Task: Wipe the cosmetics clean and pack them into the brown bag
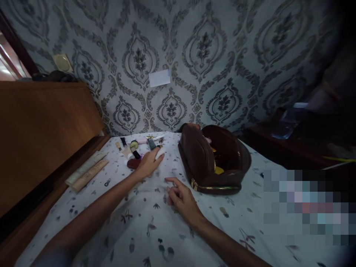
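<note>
My left hand (148, 164) is closed around a small white item (160, 152), whose kind I cannot make out, among a group of cosmetics. Beside its wrist lies a dark red pouch-like item (134, 163). Several small tubes and containers spread behind the fingers, among them a black tube (123, 141), a round yellowish jar (134, 144) and a grey-green tube (151, 144). My right hand (182, 200) hovers over the patterned sheet, index finger extended and the others loosely curled, with nothing visible in it. To its upper right stands a brown cosmetic bag (196, 152), unzipped, with yellow things inside.
Two long flat tubes or packets (89, 174) lie at the left, near a wooden headboard-like panel (47, 129). Patterned wallpaper rises behind, bearing a white card (159, 78). A clear plastic container (289, 120) sits on a dark surface at right. A blurred patch covers the lower right.
</note>
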### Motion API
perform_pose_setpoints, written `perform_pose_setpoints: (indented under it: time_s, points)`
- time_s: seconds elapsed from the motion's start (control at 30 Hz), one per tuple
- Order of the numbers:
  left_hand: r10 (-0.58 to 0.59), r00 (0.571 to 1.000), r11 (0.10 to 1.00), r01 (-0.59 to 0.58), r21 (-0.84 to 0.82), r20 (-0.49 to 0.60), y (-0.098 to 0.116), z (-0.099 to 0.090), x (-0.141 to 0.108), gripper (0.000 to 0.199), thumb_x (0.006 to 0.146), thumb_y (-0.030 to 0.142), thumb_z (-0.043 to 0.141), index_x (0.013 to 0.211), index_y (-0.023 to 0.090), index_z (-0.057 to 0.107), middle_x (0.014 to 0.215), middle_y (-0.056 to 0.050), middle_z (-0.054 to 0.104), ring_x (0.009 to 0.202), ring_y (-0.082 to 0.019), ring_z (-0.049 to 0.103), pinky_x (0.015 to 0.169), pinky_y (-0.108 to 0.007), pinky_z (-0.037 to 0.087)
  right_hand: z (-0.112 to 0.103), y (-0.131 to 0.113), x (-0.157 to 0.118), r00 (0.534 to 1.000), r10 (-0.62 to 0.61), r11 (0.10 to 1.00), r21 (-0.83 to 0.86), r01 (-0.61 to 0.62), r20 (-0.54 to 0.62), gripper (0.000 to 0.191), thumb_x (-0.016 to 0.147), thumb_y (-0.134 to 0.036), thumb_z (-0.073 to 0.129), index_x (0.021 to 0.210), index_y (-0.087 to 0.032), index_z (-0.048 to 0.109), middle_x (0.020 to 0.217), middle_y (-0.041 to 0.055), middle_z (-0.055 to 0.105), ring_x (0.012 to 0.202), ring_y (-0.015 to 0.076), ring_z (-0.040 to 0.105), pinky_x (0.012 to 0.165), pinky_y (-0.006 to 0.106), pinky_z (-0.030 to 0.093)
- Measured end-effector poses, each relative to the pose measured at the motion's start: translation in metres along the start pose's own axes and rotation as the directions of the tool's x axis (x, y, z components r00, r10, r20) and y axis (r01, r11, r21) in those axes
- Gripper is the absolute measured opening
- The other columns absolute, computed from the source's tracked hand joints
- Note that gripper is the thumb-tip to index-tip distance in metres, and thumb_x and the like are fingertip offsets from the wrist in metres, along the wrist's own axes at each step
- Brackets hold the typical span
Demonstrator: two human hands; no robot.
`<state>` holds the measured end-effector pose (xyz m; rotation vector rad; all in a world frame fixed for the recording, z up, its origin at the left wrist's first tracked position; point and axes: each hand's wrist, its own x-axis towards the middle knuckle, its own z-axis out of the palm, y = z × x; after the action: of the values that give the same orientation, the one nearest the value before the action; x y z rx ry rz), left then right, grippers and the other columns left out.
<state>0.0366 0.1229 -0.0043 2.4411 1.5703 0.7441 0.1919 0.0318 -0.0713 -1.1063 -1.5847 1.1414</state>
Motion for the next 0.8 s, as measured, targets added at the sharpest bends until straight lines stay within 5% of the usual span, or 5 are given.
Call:
perform_pose_setpoints:
  time_s: [0.2, 0.47, 0.63, 0.7, 0.8]
  points:
    - [0.007, 0.998, 0.955, -0.026, 0.295, 0.066, -0.015, 0.028, 0.063, 0.024, 0.090, 0.019, 0.054, 0.112, 0.009, 0.060, 0.120, -0.020, 0.061, 0.115, -0.032, 0.054, 0.100, -0.044, 0.040, -0.002, 0.001, 0.000, 0.999, -0.032, 0.999, -0.015, 0.032, 0.024, 0.036, 0.085, -0.043, 0.047, 0.105, -0.017, 0.062, 0.051, -0.0046, 0.055, 0.046, 0.0136, 0.048, 0.047, 0.024, 0.035]
    - [0.001, 0.998, 0.897, -0.032, 0.440, 0.070, -0.028, 0.069, 0.067, 0.029, 0.091, 0.009, 0.044, 0.114, 0.010, 0.061, 0.126, -0.021, 0.054, 0.121, -0.032, 0.047, 0.107, -0.055, 0.028, -0.003, 0.001, 0.000, 0.999, -0.025, 1.000, -0.005, 0.025, 0.041, 0.034, 0.083, -0.039, 0.047, 0.097, -0.015, 0.066, 0.050, -0.0033, 0.055, 0.045, 0.0120, 0.046, 0.045, 0.022, 0.033]
    - [-0.082, 0.997, 0.896, 0.071, 0.439, 0.005, -0.037, 0.054, 0.077, 0.035, 0.094, 0.024, 0.050, 0.128, 0.020, 0.055, 0.135, -0.013, 0.051, 0.124, -0.028, 0.047, 0.107, -0.044, 0.035, -0.003, 0.001, 0.001, 0.998, -0.034, 0.999, -0.032, 0.035, 0.048, 0.034, 0.083, -0.038, 0.045, 0.096, -0.014, 0.067, 0.051, -0.0026, 0.056, 0.045, 0.0107, 0.043, 0.044, 0.021, 0.031]
    - [-0.170, 0.983, 0.882, 0.183, 0.434, -0.068, -0.053, 0.037, 0.083, 0.039, 0.098, 0.024, 0.042, 0.136, 0.020, 0.047, 0.141, -0.014, 0.046, 0.128, -0.026, 0.044, 0.106, -0.041, 0.037, -0.003, 0.002, 0.000, 0.998, -0.032, 0.999, -0.038, 0.034, 0.049, 0.034, 0.083, -0.037, 0.045, 0.095, -0.014, 0.067, 0.051, -0.0030, 0.055, 0.044, 0.0102, 0.042, 0.044, 0.021, 0.031]
    - [-0.359, 0.921, 0.815, 0.388, 0.431, -0.152, -0.090, 0.004, 0.087, 0.041, 0.101, 0.026, 0.035, 0.138, 0.012, 0.044, 0.141, -0.023, 0.044, 0.129, -0.034, 0.044, 0.101, -0.051, 0.042, -0.002, 0.003, 0.000, 0.999, -0.007, 0.999, -0.031, 0.008, 0.045, 0.033, 0.083, -0.037, 0.045, 0.095, -0.015, 0.066, 0.051, -0.0036, 0.054, 0.044, 0.0103, 0.041, 0.043, 0.020, 0.031]
